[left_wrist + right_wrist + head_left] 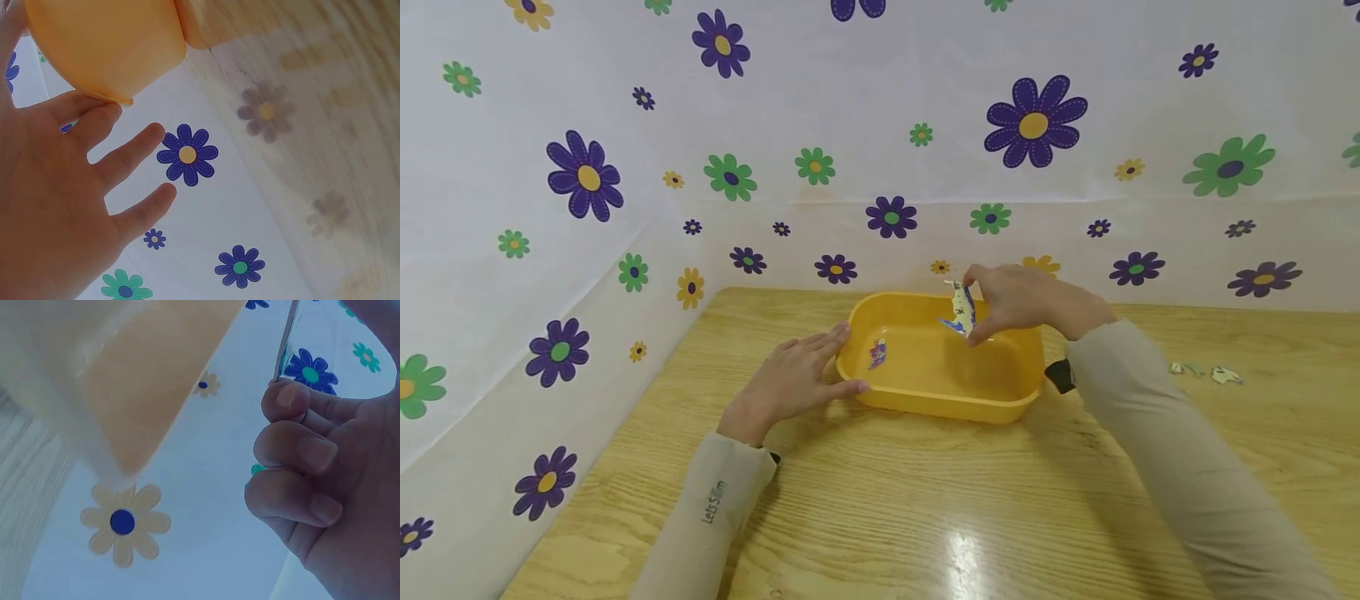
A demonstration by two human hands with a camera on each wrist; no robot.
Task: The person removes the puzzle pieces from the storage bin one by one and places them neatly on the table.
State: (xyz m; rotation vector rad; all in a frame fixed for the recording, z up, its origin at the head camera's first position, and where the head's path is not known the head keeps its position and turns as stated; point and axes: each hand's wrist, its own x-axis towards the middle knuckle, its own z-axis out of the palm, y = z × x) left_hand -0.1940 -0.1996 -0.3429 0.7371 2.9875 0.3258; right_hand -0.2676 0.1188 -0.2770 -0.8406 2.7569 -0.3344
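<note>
A yellow plastic tray (pixel 940 405) sits on the table near the back wall. My left hand (pixel 790 379) rests on its left end, fingers fairly straight; the left wrist view has the fingers spread, with fingertips at the tray's rim (pixel 128 100). Above the tray, my right hand (pixel 1026 298) pinches a thin, flat, irregular cream-and-blue piece (pixel 960 310) between thumb and fingers. Only a narrow edge of that piece (pixel 285 344) shows in the right wrist view, where the other fingers are curled. Inside the tray, towards its left end, lies a small purple-and-red piece (pixel 877 355).
Several small cream and green flat pieces (pixel 1225 375) lie on the wooden table (pixel 880 500), right of the right forearm. White sheeting (pixel 887 100) with printed flowers stands behind and to the left. A dark object (pixel 1060 377) shows by the right sleeve.
</note>
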